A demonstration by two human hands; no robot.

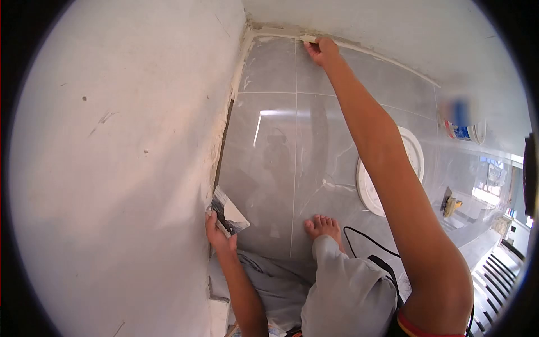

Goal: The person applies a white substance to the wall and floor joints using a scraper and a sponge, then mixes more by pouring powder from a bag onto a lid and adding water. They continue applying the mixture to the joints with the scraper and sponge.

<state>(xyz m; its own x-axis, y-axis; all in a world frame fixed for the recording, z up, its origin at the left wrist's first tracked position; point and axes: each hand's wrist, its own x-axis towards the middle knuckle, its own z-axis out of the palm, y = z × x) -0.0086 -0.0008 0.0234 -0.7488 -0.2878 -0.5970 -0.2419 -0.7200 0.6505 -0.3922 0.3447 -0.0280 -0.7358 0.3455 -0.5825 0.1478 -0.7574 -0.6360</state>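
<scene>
Near the left wall's foot, my left hand (220, 233) grips a flat metal plate (230, 216) that bears a patch of white paste. My right hand (323, 51) is stretched far forward, its fingers closed on a small putty knife (308, 39) whose blade carries pale paste. That knife rests at the seam where the grey tiled floor (264, 135) meets the far wall (359, 22). A strip of whitish filler (387, 58) runs along the seam to the right of the hand.
A round white lid (368, 188) lies on the tiles, partly behind my right forearm. Beyond it stand a bucket (477, 132) and a yellow-handled scraper (451, 206). A black cable (370, 240) curves beside my bare foot (325, 226). The left wall (123, 168) rises close by.
</scene>
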